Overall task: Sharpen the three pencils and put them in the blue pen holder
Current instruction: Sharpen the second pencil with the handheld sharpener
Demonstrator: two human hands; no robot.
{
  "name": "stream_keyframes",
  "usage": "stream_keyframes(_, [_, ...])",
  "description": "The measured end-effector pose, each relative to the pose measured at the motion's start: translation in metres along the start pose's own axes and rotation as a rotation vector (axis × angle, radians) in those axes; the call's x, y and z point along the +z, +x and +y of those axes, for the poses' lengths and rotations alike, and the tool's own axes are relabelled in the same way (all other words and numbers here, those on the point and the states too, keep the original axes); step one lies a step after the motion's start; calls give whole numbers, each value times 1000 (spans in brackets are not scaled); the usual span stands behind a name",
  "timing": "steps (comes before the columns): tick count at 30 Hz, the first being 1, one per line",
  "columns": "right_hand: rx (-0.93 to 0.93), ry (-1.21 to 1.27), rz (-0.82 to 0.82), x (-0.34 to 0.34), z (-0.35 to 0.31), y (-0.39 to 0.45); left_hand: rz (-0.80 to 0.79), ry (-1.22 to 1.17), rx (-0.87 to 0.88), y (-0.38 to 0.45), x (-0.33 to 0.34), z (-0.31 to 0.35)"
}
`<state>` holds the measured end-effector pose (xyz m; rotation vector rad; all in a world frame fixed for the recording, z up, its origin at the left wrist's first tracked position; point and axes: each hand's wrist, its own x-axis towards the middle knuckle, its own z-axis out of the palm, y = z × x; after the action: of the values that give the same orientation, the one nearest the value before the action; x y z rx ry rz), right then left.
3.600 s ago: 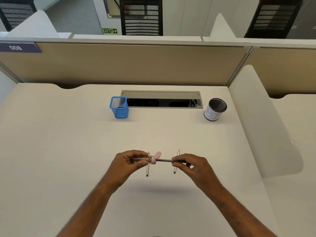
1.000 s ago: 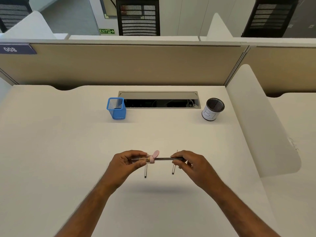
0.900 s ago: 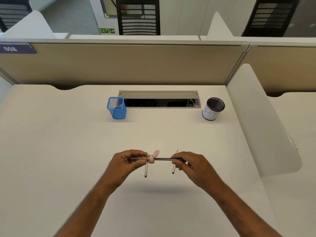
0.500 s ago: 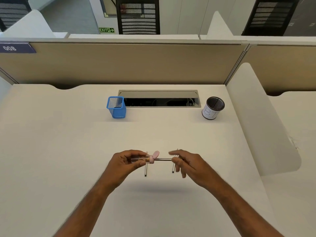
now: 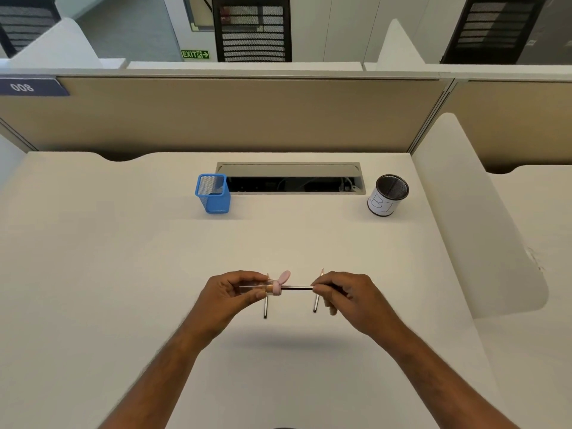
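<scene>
My left hand (image 5: pixel 230 294) grips a clear sharpener with a pink cap (image 5: pixel 274 286), held above the desk. A dark pencil (image 5: pixel 297 287) lies level between my hands, its tip inside the sharpener. My right hand (image 5: pixel 346 297) pinches the pencil's other end. Two more pencils lie on the desk under my hands, one on the left (image 5: pixel 265 309) and one on the right (image 5: pixel 316 300), both pointing away from me. The blue mesh pen holder (image 5: pixel 213 195) stands upright at the back left of the desk; I see no pencil in it.
A round black mesh cup with a white label (image 5: pixel 387 196) stands at the back right. An open cable slot (image 5: pixel 291 178) lies between the two holders. A white side divider (image 5: pixel 476 218) borders the desk on the right, a beige partition (image 5: pixel 232 116) at the back.
My right hand's fingers loosened and spread half a second ago and now pinch the pencil again. The sharpener and my left hand have stayed in place.
</scene>
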<state>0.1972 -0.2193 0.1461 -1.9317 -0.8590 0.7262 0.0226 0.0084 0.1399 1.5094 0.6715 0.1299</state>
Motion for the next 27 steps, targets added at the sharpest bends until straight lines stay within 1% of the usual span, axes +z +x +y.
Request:
stream_keyframes(3, [102,30,-39,-1,1,3,-23,42,15,-1,3,-1])
stream_keyframes(7, [133,117,-73,2,0,3,-12,25,7,0,4,-1])
stream_keyframes(9, [119,120,-80,0,-1,3,-6,11,2,0,3,-2])
stream_keyframes(13, [74,-21,-113,-7,0,3,23,-10,9,1,1,-2])
stream_keyframes(19, [0,-61,-27,-4,0,0,11,-16,8,2,2,-1])
stream_keyframes(24, [6,-16,17,2,-1,-4,2,-28,-5,3,2,-1])
stream_keyframes(27, [110,70,-51,1,-4,-2,-16,29,9,2,3,-1])
